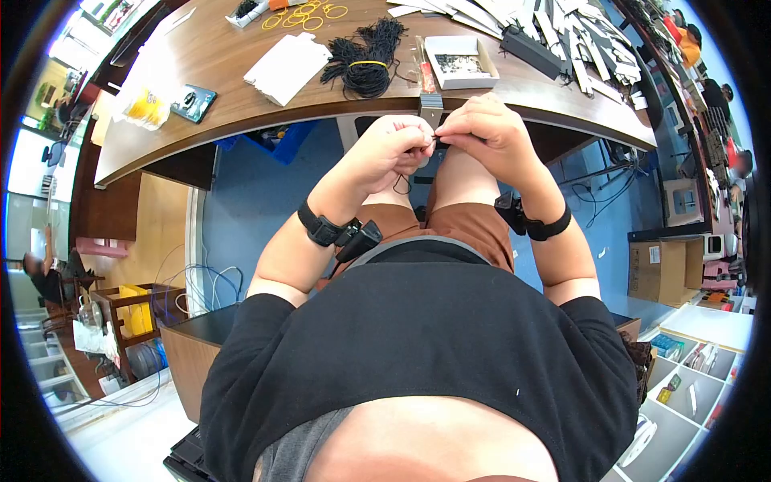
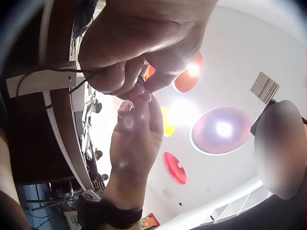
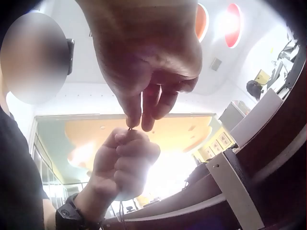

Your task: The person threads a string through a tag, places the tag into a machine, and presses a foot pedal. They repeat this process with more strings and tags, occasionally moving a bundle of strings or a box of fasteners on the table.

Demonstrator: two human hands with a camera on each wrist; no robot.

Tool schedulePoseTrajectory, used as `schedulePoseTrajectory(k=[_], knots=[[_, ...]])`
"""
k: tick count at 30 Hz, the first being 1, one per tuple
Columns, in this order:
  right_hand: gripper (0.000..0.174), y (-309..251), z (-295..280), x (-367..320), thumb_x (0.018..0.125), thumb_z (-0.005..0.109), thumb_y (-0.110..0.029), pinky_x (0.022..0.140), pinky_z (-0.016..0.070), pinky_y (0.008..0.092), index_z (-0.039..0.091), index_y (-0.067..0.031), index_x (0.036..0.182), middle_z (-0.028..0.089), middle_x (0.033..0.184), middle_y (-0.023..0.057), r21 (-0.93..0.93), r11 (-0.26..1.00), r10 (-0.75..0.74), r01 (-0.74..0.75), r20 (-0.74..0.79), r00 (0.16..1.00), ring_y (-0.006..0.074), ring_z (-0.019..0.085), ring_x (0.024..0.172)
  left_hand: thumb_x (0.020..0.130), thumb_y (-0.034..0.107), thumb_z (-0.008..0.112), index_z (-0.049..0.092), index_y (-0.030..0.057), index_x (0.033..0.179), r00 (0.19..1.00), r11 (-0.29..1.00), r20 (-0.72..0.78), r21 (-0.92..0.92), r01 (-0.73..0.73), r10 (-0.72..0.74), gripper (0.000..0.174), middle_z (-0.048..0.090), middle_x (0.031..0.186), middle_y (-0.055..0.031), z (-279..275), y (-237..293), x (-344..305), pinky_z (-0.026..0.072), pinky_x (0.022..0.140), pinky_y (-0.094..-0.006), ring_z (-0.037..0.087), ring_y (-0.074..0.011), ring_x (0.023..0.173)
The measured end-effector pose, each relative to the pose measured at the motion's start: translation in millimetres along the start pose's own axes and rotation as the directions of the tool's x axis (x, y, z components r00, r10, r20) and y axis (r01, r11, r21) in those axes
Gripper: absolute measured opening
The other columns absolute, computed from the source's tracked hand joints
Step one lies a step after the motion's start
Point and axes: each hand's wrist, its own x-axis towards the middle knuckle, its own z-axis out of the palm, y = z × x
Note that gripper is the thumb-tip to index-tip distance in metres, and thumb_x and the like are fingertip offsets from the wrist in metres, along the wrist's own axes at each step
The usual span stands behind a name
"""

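Both hands meet just in front of the table's near edge, above the person's lap. The left hand (image 1: 393, 146) has its fingers curled round a thin black cord (image 2: 72, 70), which hangs out of the fist in a loose loop. Thumb and index finger of the right hand (image 1: 491, 135) pinch a short bit of cord right at the left fingertips. In the right wrist view, the right hand (image 3: 148, 67) comes from above and its fingertips sit close over the left thumb and fist (image 3: 125, 160). The fingers hide most of the cord between the hands.
On the wooden table (image 1: 217, 72) lie a bundle of black cords (image 1: 368, 71) with a yellow band, a white box (image 1: 470, 80) of small parts, a flat white packet (image 1: 287, 68), yellow rubber bands (image 1: 301, 16) and many white strips (image 1: 554, 32). A grey metal piece (image 1: 431, 106) stands at the edge.
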Motion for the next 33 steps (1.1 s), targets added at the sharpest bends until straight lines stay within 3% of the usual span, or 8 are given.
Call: schedulePoseTrajectory(k=[2, 5, 11, 16, 18, 21, 29, 33], knots=[[0.010, 0.2, 2.2, -0.3, 0.078, 0.069, -0.013, 0.073, 0.0438, 0.0289, 0.066, -0.0074, 0.085, 0.066, 0.082, 0.0023, 0.070, 0.997, 0.024, -0.023, -0.026, 0.999, 0.0164, 0.059, 0.073, 0.085, 0.012, 0.056, 0.061, 0.0003, 0.091, 1.000, 1.000, 0.026, -0.003, 0.017, -0.017, 0.014, 0.055, 0.070, 0.0008, -0.1, 0.6, 0.0, 0.0293, 0.047, -0.0150, 0.037, -0.0019, 0.051], [0.008, -4.6, 5.7, -2.0, 0.077, 0.067, -0.008, 0.069, 0.0441, 0.0275, 0.065, -0.0058, 0.084, 0.064, 0.078, 0.0045, 0.407, 0.834, 0.412, -0.372, -0.011, 0.911, 0.0152, 0.058, 0.071, 0.084, 0.013, 0.057, 0.061, 0.0016, 0.085, 0.986, 0.979, -0.152, 0.199, -0.034, 0.065, 0.012, 0.054, 0.069, 0.0018, 15.1, 8.2, -0.6, 0.0293, 0.049, -0.0153, 0.037, -0.0015, 0.052], [0.010, 2.2, 2.4, -6.1, 0.073, 0.067, -0.006, 0.070, 0.0426, 0.0293, 0.062, -0.0060, 0.081, 0.061, 0.075, 0.0035, -0.076, 0.993, 0.073, -0.089, -0.183, 0.980, 0.0182, 0.058, 0.071, 0.085, 0.016, 0.060, 0.060, 0.0029, 0.079, 0.910, 0.674, -0.198, 0.731, -0.109, 0.363, 0.014, 0.051, 0.065, 0.0038, -0.7, -1.9, 3.3, 0.0296, 0.048, -0.0169, 0.036, -0.0011, 0.054], [0.014, 4.1, 13.0, -13.8, 0.069, 0.067, -0.009, 0.070, 0.0406, 0.0312, 0.060, -0.0100, 0.081, 0.061, 0.081, 0.0000, -0.418, 0.903, -0.198, 0.100, -0.197, 0.960, 0.0168, 0.057, 0.074, 0.087, 0.016, 0.059, 0.055, 0.0047, 0.076, 0.936, 1.000, -0.351, 0.015, -0.007, 0.012, 0.016, 0.047, 0.065, 0.0036, 1.4, 4.6, 1.8, 0.0276, 0.042, -0.0179, 0.035, -0.0032, 0.051], [0.014, 1.6, 18.1, -18.2, 0.069, 0.066, -0.010, 0.070, 0.0404, 0.0312, 0.060, -0.0101, 0.082, 0.061, 0.081, -0.0002, -0.413, 0.903, -0.193, 0.116, -0.151, 0.970, 0.0167, 0.057, 0.074, 0.088, 0.016, 0.059, 0.059, 0.0011, 0.087, 0.947, 0.947, -0.305, -0.321, -0.003, -0.101, 0.015, 0.046, 0.065, 0.0031, -2.6, 1.3, 4.8, 0.0267, 0.039, -0.0167, 0.034, -0.0041, 0.046], [0.014, -1.3, 23.3, -20.4, 0.070, 0.066, -0.012, 0.070, 0.0398, 0.0310, 0.061, -0.0102, 0.083, 0.061, 0.082, -0.0002, -0.388, 0.914, -0.181, 0.122, -0.119, 0.976, 0.0164, 0.057, 0.074, 0.088, 0.015, 0.059, 0.060, -0.0004, 0.089, 0.942, 0.905, -0.276, -0.422, 0.061, -0.192, 0.015, 0.046, 0.066, 0.0023, -1.3, -1.6, 6.7, 0.0258, 0.038, -0.0159, 0.034, -0.0035, 0.047], [0.008, 3.6, 21.6, -9.0, 0.072, 0.069, -0.011, 0.067, 0.0404, 0.0325, 0.065, -0.0079, 0.079, 0.062, 0.076, 0.0036, -0.062, 0.987, 0.126, -0.146, -0.246, 0.961, 0.0226, 0.058, 0.070, 0.083, 0.009, 0.065, 0.063, 0.0003, 0.094, 0.915, 0.935, -0.326, 0.331, -0.125, 0.237, 0.014, 0.059, 0.075, 0.0017, 18.0, -13.3, 7.1, 0.0307, 0.047, -0.0141, 0.046, -0.0005, 0.060], [0.007, 4.7, 23.8, -8.7, 0.076, 0.068, -0.003, 0.072, 0.0448, 0.0262, 0.065, -0.0017, 0.083, 0.062, 0.080, 0.0071, 0.352, 0.865, 0.396, -0.357, -0.040, 0.918, 0.0164, 0.059, 0.075, 0.081, 0.006, 0.066, 0.063, 0.0003, 0.095, 0.911, 0.882, -0.237, 0.416, -0.219, 0.338, 0.015, 0.062, 0.084, -0.0006, 10.1, -19.9, 7.8, 0.0392, 0.057, -0.0162, 0.050, -0.0024, 0.068]])
